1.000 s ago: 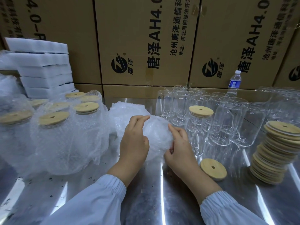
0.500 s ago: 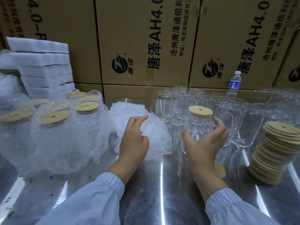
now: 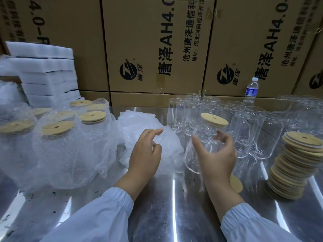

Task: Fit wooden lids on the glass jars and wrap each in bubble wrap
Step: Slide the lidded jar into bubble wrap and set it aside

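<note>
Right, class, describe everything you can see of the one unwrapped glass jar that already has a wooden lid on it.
The lidded jar is clear, unwrapped glass, narrowing near the top, capped by a round pale wooden lid with a small centre hole. It leans, top to the right, in front of the open jars. The right hand curls round its middle, thumb on its left, fingers on its right.

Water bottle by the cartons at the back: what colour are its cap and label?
The water bottle has a white cap and a blue label, shown best in the head view.
</note>
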